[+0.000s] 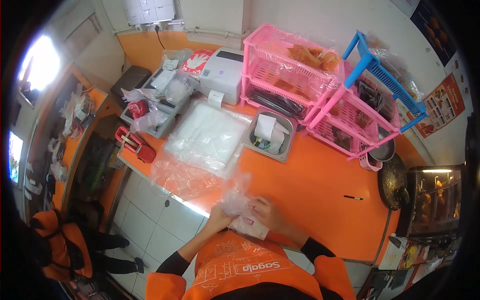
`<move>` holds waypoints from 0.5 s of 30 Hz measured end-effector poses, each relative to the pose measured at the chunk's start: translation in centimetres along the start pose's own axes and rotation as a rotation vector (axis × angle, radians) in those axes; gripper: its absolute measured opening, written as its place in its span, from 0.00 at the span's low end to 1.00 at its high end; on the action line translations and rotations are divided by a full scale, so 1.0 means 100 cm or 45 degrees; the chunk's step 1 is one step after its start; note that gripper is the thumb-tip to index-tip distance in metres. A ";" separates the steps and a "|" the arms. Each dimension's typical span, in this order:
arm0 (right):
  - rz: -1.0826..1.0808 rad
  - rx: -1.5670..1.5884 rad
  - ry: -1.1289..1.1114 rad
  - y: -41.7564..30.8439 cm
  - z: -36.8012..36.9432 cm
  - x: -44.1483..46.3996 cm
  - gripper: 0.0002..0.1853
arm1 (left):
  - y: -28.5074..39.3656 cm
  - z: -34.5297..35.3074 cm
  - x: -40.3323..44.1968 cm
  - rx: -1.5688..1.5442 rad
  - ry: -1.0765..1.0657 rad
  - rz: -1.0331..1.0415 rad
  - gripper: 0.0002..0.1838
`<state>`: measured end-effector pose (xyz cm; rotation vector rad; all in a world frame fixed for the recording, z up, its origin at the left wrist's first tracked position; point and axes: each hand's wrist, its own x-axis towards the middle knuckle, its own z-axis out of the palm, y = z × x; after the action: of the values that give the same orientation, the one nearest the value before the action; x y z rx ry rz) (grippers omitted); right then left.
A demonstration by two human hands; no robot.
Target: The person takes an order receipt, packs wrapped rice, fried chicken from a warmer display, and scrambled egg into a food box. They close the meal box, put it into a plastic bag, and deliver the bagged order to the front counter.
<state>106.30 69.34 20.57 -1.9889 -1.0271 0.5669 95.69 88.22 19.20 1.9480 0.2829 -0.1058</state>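
At the table's front edge, close to my apron, a clear plastic bag (236, 202) stands bunched up between my hands. Inside or under it is a white packet (254, 228) with a small red mark; which of the two I cannot tell. My left hand (218, 218) is closed on the left side of the bag, its fingertips partly hidden by the plastic. From the right, my right hand (266, 212) pinches the bag just above the packet. A stack of clear plastic bags (207, 132) lies just beyond my hands.
Behind are a grey tray (167, 125) of bagged items, a white label printer (222, 72), a metal container (282, 150) and pink racks (300, 75). A red device (142, 150) sits left, a pen (353, 197) right. Another person (60, 245) stands at lower left.
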 end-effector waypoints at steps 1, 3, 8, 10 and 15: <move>-0.212 -0.048 0.179 -0.008 0.010 -0.004 0.07 | 0.000 0.003 -0.002 -0.395 0.048 -0.099 0.13; -0.425 -0.092 0.359 -0.028 0.023 -0.010 0.07 | 0.006 0.008 -0.006 -0.789 0.098 -0.195 0.11; -0.408 -0.355 0.525 -0.033 0.044 -0.022 0.09 | 0.005 0.025 -0.015 -1.098 0.288 -0.452 0.14; -0.202 0.063 0.513 -0.015 0.052 -0.021 0.08 | 0.003 0.034 -0.021 -1.141 0.346 -0.470 0.16; 0.248 0.934 0.378 -0.010 0.048 -0.018 0.08 | 0.002 0.049 -0.027 -1.149 0.501 -0.378 0.23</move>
<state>101.51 70.34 18.73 -1.4539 -0.3592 0.6168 93.39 83.27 18.03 1.0057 0.7371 0.1911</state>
